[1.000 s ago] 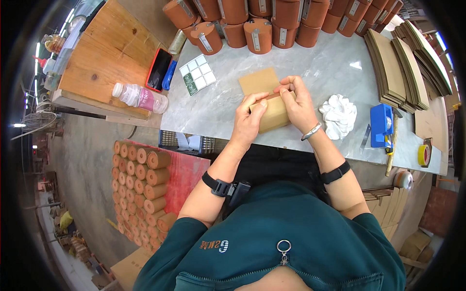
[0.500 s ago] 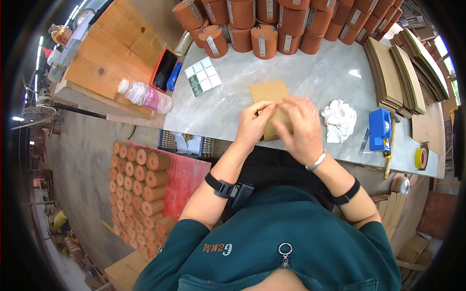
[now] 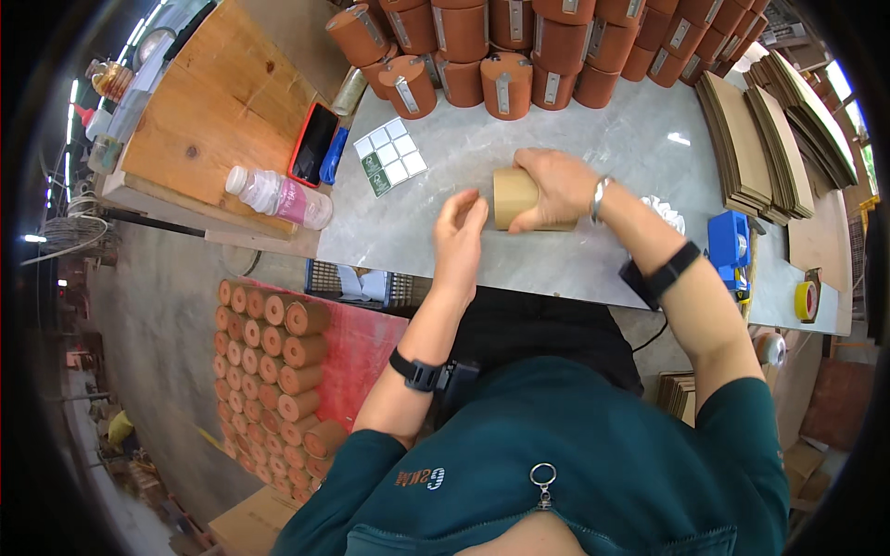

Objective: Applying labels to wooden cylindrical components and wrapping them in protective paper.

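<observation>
A tan cardboard tube (image 3: 512, 199) lies on its side on the grey tabletop in front of me. My right hand (image 3: 556, 185) is wrapped over it from the right, thumb on the near side and fingers on the far side, so its right part is mostly hidden. My left hand (image 3: 459, 227) is just left of the tube's end, fingers loosely curled and apart, with nothing in it. A sheet of white square stickers (image 3: 389, 156) lies farther left. Behind my right wrist a crumpled white cloth (image 3: 666, 213) partly shows.
Stacked reddish-brown cylinders (image 3: 506, 85) with metal strips line the far edge. Cardboard sheets (image 3: 742, 139), a blue tape dispenser (image 3: 728, 239) and yellow tape (image 3: 806, 301) are at right. A bottle (image 3: 278, 196) and phone (image 3: 313, 144) are left; brown rolls (image 3: 278, 371) stand lower left.
The flat tan piece between both hands now shows as a tube under my right hand. My left hand has drawn away to the left; my right forearm has swung farther right, covering part of the cloth.
</observation>
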Demonstrator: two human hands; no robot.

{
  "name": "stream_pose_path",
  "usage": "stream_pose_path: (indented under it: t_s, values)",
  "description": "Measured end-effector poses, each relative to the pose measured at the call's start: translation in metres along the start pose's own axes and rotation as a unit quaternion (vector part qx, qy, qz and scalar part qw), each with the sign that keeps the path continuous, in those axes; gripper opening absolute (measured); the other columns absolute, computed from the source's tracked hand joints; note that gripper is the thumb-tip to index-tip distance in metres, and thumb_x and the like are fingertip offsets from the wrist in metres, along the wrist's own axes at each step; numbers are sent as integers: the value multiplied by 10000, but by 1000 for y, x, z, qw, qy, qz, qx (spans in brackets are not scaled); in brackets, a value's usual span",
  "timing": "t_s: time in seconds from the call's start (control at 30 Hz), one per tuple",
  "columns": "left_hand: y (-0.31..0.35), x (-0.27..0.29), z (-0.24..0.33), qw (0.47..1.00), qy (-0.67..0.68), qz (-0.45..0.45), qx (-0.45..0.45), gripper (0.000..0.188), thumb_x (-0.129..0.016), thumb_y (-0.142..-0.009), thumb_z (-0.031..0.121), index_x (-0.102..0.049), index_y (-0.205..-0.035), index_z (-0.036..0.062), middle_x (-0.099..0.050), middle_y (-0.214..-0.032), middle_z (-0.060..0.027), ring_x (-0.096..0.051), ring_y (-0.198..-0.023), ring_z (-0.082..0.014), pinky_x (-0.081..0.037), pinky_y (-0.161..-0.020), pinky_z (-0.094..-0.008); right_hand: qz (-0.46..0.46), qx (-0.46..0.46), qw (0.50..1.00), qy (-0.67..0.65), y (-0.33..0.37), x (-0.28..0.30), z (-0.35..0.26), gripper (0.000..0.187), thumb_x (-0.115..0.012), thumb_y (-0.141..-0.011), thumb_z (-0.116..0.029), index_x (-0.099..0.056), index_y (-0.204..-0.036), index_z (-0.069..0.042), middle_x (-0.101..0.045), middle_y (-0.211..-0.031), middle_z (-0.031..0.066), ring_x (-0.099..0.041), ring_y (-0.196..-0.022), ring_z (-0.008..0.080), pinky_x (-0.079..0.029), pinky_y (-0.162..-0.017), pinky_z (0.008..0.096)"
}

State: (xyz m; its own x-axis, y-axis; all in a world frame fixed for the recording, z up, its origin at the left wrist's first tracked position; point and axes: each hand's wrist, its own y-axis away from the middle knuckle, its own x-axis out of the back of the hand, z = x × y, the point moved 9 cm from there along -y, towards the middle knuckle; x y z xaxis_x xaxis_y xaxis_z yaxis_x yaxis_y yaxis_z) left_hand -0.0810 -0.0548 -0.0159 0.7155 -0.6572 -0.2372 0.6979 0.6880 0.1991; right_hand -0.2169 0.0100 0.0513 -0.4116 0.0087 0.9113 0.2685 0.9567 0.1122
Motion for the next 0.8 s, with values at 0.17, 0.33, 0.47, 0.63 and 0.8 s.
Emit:
stream_pose_path:
  t_s: [0.17,0.33,0.47,0.63,0.8]
  values:
    - [31,2,-11,997,16,-3,69,513,-687,-929,195,-494,-1323,-69,-586,-1248,-155,-567,-1162,-226,-435,-999,-365,-142,-83,980,-116,-28,-19,34,868,-774,-594,-703,-672,-1068,17,-690,-1042,208,-675,-986,340,-532,-850,391]
    - [25,-28,-27,980,136,-75,123,524,-687,-936,187,-472,-1321,-95,-577,-1276,-147,-561,-1197,-247,-408,-1066,-402,-104,-118,958,-240,-13,-28,34,844,-737,-680,-680,-672,-1113,41,-693,-1050,200,-680,-959,312,-533,-835,377]
    - [31,-46,-25,977,153,-107,103,474,-684,-937,169,-499,-1317,-44,-581,-1283,-111,-563,-1186,-217,-406,-1071,-400,-41,-115,902,-415,20,-45,31,784,-723,-772,-611,-665,-1152,72,-704,-1011,195,-690,-925,249,-542,-800,347]
    - [58,-53,-21,978,128,-126,109,531,-754,-869,99,-508,-1332,15,-588,-1261,-97,-563,-1172,-187,-453,-1009,-354,35,-84,854,-512,67,-49,13,648,-681,-845,-543,-657,-1125,41,-679,-1008,171,-666,-897,247,-526,-789,353]
    - [71,-67,-9,978,65,-171,101,599,-781,-834,110,-494,-1349,1,-585,-1265,-93,-562,-1178,-186,-446,-1014,-343,117,-49,848,-514,96,-51,17,636,-659,-864,-528,-636,-1146,41,-618,-1045,150,-625,-948,244,-501,-819,355]
